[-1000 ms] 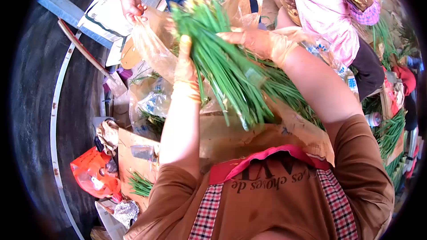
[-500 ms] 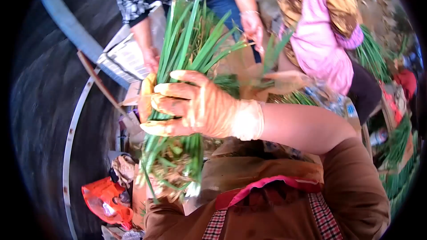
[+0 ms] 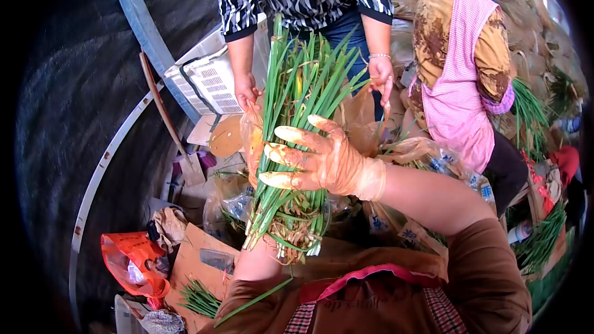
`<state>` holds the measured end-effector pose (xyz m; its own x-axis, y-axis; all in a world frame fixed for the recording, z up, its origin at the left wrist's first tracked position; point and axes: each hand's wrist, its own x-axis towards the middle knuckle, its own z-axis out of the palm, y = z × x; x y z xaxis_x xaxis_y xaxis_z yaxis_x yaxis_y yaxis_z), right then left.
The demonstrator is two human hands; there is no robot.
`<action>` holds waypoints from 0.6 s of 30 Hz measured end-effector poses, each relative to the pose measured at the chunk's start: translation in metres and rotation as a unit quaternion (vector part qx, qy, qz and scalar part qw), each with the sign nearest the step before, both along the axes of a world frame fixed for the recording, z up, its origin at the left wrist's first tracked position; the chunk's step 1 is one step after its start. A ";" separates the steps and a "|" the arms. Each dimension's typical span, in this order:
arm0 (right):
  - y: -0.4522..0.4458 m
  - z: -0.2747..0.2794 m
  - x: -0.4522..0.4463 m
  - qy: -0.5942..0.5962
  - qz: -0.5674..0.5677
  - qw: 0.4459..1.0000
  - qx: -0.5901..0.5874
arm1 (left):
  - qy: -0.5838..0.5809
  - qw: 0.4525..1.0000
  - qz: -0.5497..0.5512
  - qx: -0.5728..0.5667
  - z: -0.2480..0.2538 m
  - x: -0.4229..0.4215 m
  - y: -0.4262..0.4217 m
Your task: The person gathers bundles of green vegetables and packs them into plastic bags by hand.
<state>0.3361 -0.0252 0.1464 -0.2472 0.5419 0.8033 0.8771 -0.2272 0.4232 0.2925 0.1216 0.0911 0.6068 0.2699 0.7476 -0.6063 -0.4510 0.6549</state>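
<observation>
A thick bundle of long flat green leaves, which look like garlic chives (image 3: 309,93), hangs in front of me with its pale, ragged root ends toward my body. Across the top of it lies my right hand (image 3: 331,159) in a soiled, translucent orange glove, fingers spread over the stalks and gripping them. My left forearm (image 3: 260,263) reaches under the root ends; the bundle hides most of that hand, which supports it from below. Beyond the leaves, a co-worker's two hands (image 3: 247,89) hold apart the edges of a thin orange-tinted plastic bag (image 3: 359,114), with the leaf tips between them.
A white crate (image 3: 216,80) and a wooden-handled tool (image 3: 164,108) stand at left. Below are a red plastic bag (image 3: 133,266) and cardboard (image 3: 198,260). Another person in a pink apron (image 3: 455,86) is at right, near more green bunches (image 3: 529,114) and printed bags (image 3: 442,158).
In the view, the bundle and my right hand have shifted right. The view has steadied and tilted up, showing more of both people. The bundle stays in my grip.
</observation>
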 end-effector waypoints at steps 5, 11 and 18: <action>0.006 -0.008 0.008 0.019 -0.008 1.000 -0.008 | 0.150 0.945 -0.116 -0.267 -0.036 -0.009 -0.032; 0.015 -0.055 0.026 0.082 -0.023 0.995 -0.051 | 0.262 0.839 -0.153 -0.451 -0.071 0.012 -0.017; 0.007 -0.182 0.064 0.251 -0.050 0.966 -0.049 | 0.381 0.719 -0.094 -0.574 -0.144 0.054 0.002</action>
